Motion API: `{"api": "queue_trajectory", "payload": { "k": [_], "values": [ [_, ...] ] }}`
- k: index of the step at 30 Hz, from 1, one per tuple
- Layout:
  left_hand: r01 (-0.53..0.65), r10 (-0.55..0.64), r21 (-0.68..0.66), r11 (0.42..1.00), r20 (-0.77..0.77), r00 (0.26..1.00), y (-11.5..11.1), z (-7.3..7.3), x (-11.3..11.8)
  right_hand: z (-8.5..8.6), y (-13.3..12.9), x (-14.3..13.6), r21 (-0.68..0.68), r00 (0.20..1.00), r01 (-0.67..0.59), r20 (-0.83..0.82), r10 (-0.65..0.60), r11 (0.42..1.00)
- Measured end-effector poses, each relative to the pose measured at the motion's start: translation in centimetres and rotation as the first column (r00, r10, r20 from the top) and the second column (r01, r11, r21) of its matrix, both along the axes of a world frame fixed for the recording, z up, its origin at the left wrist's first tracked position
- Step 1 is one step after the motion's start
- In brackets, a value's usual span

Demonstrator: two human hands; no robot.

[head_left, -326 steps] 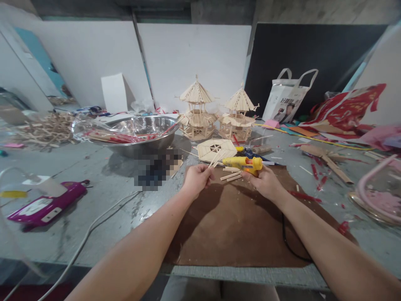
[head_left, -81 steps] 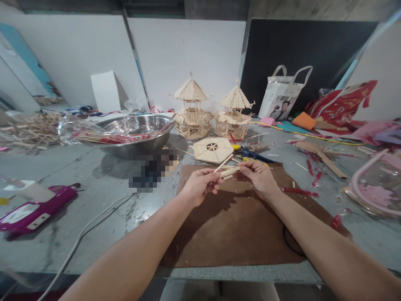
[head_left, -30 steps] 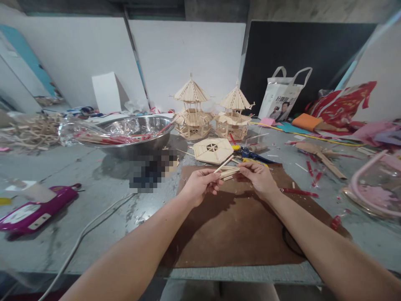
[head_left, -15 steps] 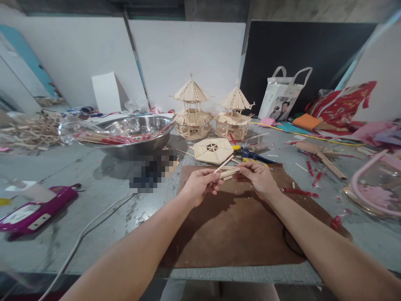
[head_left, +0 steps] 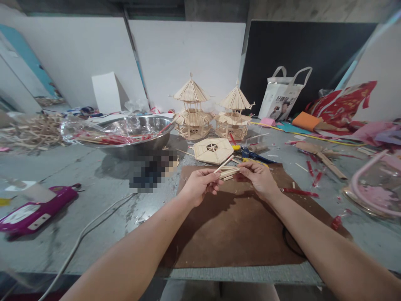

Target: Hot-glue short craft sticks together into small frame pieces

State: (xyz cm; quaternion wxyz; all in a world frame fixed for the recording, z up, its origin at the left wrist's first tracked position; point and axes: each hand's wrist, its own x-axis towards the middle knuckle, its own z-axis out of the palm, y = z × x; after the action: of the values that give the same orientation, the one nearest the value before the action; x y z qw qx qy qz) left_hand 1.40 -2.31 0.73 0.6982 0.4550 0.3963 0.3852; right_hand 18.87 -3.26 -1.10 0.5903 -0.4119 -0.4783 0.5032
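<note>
My left hand [head_left: 205,182] is closed in a pinch on a thin wooden stick [head_left: 224,164] that slants up to the right. Between the hands are several more pale wooden sticks [head_left: 229,172], lying roughly side by side. Their right ends meet the pinched fingers of my right hand [head_left: 255,177]; part of them is hidden by the fingers. Just beyond the hands lies a flat hexagonal stick panel [head_left: 213,151] with a spoked opening in the middle. Both hands hover over a brown mat [head_left: 238,234].
Two stick-built pagoda models [head_left: 191,110] stand at the back. On the left are a steel bowl [head_left: 125,144] with plastic-wrapped sticks, a purple power strip [head_left: 40,209] and a cable [head_left: 84,230]. Blue-and-yellow pliers [head_left: 255,155], red scraps [head_left: 300,192] and a paper bag [head_left: 280,98] are to the right.
</note>
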Motion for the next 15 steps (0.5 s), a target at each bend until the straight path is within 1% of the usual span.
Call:
{"api": "queue_trajectory", "payload": {
  "k": [15],
  "values": [
    [0.004,-0.004,0.025,1.000,-0.007,1.000,-0.04,-0.05,0.01,-0.14,0.03,0.05,0.013,1.000,-0.013,-0.014,0.013,1.000]
  ]
}}
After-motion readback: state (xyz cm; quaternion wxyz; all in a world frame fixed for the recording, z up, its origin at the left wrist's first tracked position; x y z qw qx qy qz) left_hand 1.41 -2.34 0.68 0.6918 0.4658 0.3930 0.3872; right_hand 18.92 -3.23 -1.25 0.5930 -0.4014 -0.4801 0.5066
